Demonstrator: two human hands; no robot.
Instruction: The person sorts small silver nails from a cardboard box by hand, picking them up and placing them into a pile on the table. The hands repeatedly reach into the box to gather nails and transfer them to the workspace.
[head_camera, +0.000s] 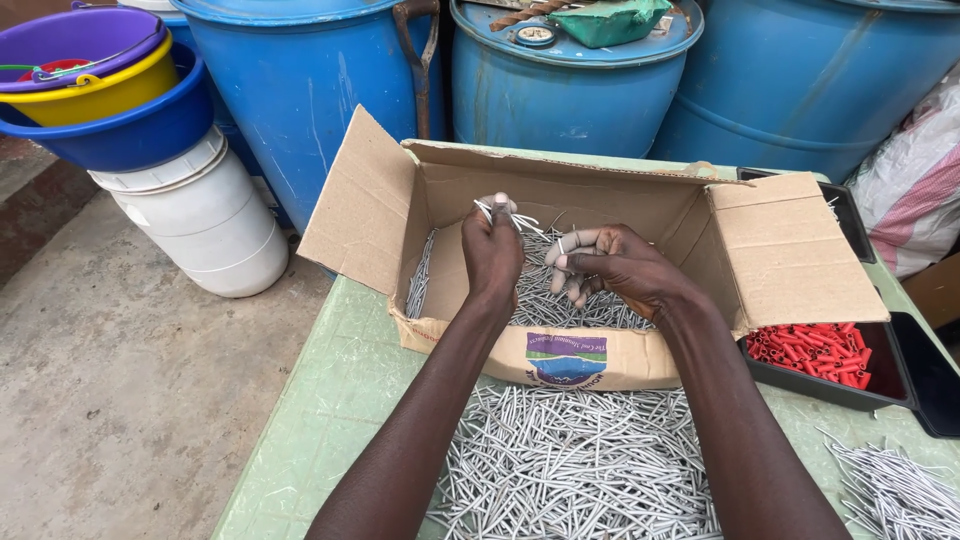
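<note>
At the far left, stacked plastic basins (95, 95) sit on a white bucket (205, 215), with blue drums (300, 80) lined up behind the tabletop (330, 400). The open cardboard box (560, 355) stands on the green tabletop, flaps spread, and holds a layer of thin grey metal rods (545, 300). The left hand (492, 250) is raised over the box interior, its fingers (500, 207) clenched on a small bunch of these rods, whose ends project to the right of the fist. The right hand (610, 265) sits just beside it, also over the box, with its fingers (570, 262) curled around a few more rods. To handle the rods well, it would be sound practice to keep the bunch aligned — ends level, shafts parallel — and to grip near mid-length so that no rod slips back into the box. The rods are slender, straight, uniform in length and matte silver-grey; a larger loose pile (575, 465) lies on the tabletop in front of the box, and another heap (895, 490) lies at the right edge. To the right of the box, a black tray (880, 395) holds small red plastic plugs (810, 352).
</note>
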